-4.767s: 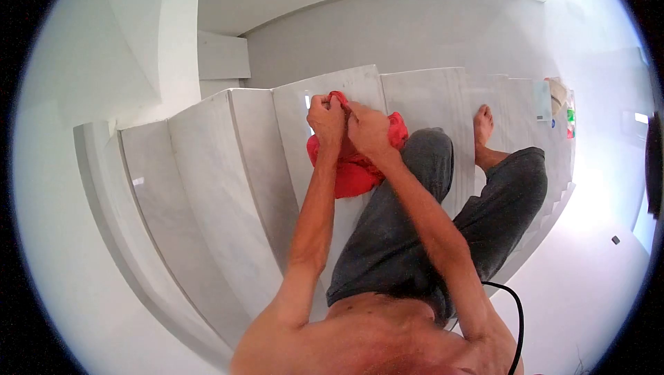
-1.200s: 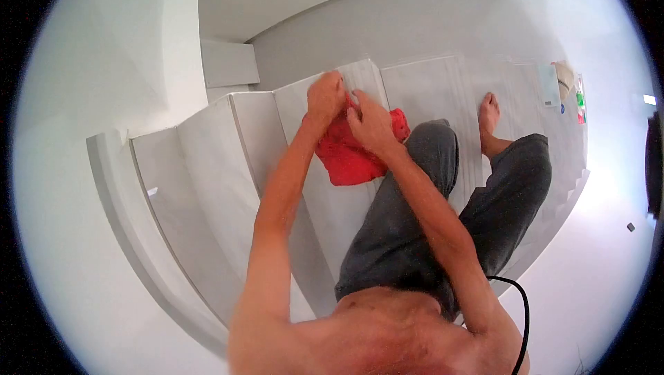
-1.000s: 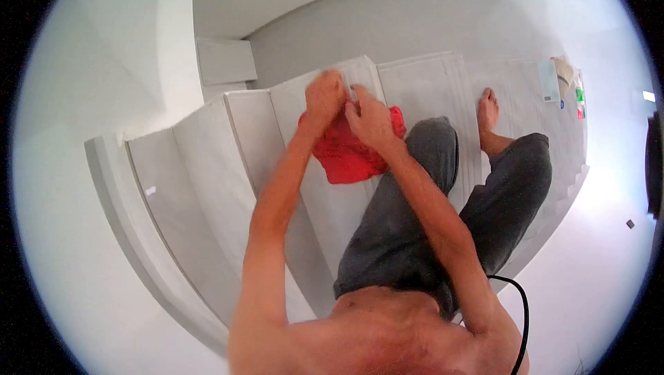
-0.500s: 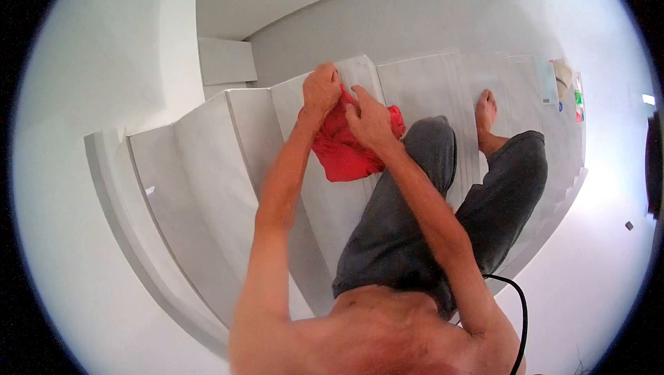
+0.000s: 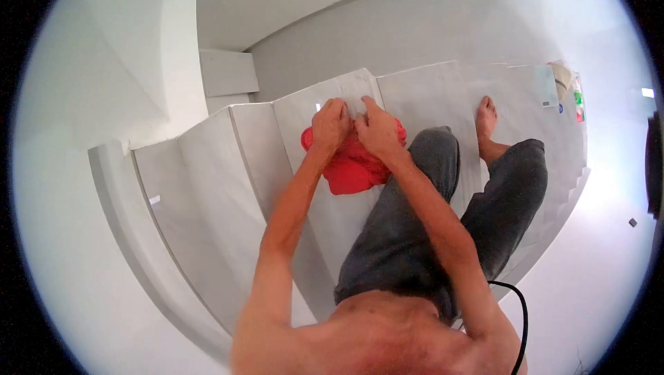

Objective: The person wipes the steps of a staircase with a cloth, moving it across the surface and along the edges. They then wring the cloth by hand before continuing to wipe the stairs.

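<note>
A crumpled red cloth lies bunched on a pale stair tread, just left of my knee. My left hand is closed on its upper part, fingers curled down into the folds. Close beside it, my right hand pinches the cloth from the other side, with one finger sticking out toward the stair edge. The two hands nearly meet at the fingertips. Both hide the top of the bundle, so what exactly is between the fingers is partly out of sight.
I sit on white stairs in dark grey trousers, one bare foot on a tread to the right. Several small items, including a beige object, lie at the far right. A black cable hangs beside my right arm.
My left hand has come down from a raised position, where it pulled a bit of red cloth upward, and now sits level beside my right hand. The view has tilted slightly.
</note>
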Demonstrator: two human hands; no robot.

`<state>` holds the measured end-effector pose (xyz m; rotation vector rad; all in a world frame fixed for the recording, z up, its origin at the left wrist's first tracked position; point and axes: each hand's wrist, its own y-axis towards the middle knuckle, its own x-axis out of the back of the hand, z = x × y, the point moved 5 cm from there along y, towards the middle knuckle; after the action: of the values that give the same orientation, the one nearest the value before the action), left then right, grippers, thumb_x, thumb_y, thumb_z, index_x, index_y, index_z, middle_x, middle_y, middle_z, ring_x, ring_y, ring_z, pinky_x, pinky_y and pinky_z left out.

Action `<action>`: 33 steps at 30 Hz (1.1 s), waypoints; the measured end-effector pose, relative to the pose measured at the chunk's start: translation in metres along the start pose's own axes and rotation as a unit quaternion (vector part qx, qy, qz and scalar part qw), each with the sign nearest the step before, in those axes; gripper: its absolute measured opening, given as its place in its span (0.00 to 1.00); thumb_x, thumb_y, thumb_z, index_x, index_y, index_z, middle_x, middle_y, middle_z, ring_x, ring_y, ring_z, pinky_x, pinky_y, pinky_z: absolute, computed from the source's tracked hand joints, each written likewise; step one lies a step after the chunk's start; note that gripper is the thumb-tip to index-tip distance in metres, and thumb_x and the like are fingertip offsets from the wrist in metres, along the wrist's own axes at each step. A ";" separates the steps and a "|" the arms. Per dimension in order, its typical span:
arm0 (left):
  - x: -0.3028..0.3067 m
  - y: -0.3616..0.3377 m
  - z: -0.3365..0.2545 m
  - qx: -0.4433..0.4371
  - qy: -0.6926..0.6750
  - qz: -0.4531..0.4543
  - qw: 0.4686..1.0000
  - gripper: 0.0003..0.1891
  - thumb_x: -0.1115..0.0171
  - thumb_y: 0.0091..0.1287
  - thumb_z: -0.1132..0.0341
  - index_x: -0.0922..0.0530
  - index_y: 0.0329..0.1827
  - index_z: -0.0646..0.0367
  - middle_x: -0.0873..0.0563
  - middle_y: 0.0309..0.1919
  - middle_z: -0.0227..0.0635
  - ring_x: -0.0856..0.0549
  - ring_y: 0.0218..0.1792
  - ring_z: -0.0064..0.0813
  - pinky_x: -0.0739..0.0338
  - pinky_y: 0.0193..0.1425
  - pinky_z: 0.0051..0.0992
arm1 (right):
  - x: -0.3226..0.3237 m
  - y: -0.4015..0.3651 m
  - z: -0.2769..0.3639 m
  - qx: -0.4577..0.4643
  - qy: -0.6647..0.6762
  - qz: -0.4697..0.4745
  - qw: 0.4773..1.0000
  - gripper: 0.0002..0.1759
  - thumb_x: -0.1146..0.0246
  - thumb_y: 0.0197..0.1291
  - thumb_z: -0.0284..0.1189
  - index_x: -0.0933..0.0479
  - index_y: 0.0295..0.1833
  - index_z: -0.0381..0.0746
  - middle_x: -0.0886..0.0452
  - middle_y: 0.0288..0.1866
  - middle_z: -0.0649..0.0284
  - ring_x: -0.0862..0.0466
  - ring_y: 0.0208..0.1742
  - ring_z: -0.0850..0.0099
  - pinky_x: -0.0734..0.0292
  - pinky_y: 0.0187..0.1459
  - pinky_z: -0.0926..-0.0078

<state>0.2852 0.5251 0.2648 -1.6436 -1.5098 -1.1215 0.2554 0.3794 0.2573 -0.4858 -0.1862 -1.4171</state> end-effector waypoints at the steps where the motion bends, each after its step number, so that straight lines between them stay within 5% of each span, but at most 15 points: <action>1: -0.001 0.001 0.000 0.001 -0.009 -0.012 1.000 0.09 0.43 0.70 0.65 0.24 0.34 0.60 0.17 0.33 0.48 0.17 0.38 0.56 0.23 0.40 0.51 | 0.003 0.001 0.001 -0.006 -0.006 0.004 1.000 0.23 0.41 0.68 0.35 0.28 0.64 0.34 0.16 0.45 0.39 0.16 0.47 0.38 0.23 0.49 0.43; 5: -0.009 0.038 0.019 0.074 0.069 0.023 0.995 0.08 0.42 0.70 0.66 0.23 0.35 0.60 0.17 0.35 0.49 0.16 0.39 0.55 0.23 0.43 0.51 | 0.003 -0.012 0.005 0.013 -0.018 0.004 1.000 0.25 0.41 0.68 0.35 0.29 0.66 0.33 0.16 0.46 0.39 0.16 0.48 0.39 0.22 0.49 0.44; 7: -0.005 0.024 0.018 0.062 0.037 0.047 0.996 0.08 0.40 0.70 0.64 0.23 0.38 0.61 0.16 0.35 0.49 0.16 0.39 0.55 0.23 0.45 0.50 | 0.000 -0.009 0.000 0.059 -0.005 -0.033 0.998 0.25 0.42 0.68 0.35 0.29 0.66 0.33 0.16 0.46 0.39 0.16 0.47 0.39 0.22 0.49 0.44; 12: -0.004 0.018 0.018 -0.006 0.042 -0.004 0.999 0.09 0.41 0.71 0.64 0.22 0.37 0.60 0.16 0.35 0.48 0.15 0.37 0.55 0.22 0.42 0.50 | 0.001 0.001 0.004 0.009 -0.018 0.021 1.000 0.24 0.41 0.69 0.35 0.29 0.65 0.34 0.16 0.47 0.40 0.16 0.49 0.40 0.23 0.50 0.44; 20: -0.006 -0.003 0.008 0.043 -0.021 0.001 0.999 0.10 0.41 0.71 0.62 0.20 0.37 0.60 0.15 0.36 0.49 0.15 0.40 0.55 0.22 0.43 0.48 | -0.005 -0.003 -0.003 0.043 -0.019 -0.005 0.999 0.22 0.42 0.69 0.35 0.29 0.63 0.35 0.16 0.46 0.39 0.16 0.48 0.40 0.24 0.50 0.43; 26: -0.004 0.058 0.015 0.095 0.075 0.038 0.992 0.09 0.40 0.71 0.64 0.22 0.36 0.61 0.16 0.36 0.50 0.16 0.39 0.55 0.22 0.45 0.49 | 0.001 -0.006 0.009 0.038 -0.028 -0.011 0.999 0.23 0.42 0.68 0.34 0.28 0.64 0.33 0.15 0.43 0.40 0.15 0.46 0.40 0.23 0.48 0.44; 31: -0.008 -0.009 0.001 0.035 -0.006 -0.002 0.999 0.09 0.42 0.72 0.63 0.22 0.36 0.60 0.17 0.36 0.49 0.16 0.38 0.55 0.24 0.42 0.50 | 0.003 0.000 0.001 0.002 0.002 0.006 1.000 0.15 0.44 0.70 0.35 0.28 0.54 0.36 0.17 0.43 0.41 0.18 0.45 0.38 0.25 0.47 0.42; 33: -0.014 0.000 0.006 0.040 0.009 -0.022 0.999 0.07 0.43 0.71 0.64 0.23 0.37 0.58 0.16 0.37 0.47 0.16 0.37 0.55 0.23 0.40 0.51 | 0.005 0.003 0.009 -0.013 -0.004 0.017 1.000 0.17 0.43 0.69 0.35 0.28 0.57 0.35 0.17 0.45 0.40 0.17 0.46 0.38 0.24 0.48 0.43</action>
<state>0.2868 0.5236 0.2496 -1.5493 -1.5664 -1.0823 0.2605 0.3794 0.2666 -0.5139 -0.1652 -1.3862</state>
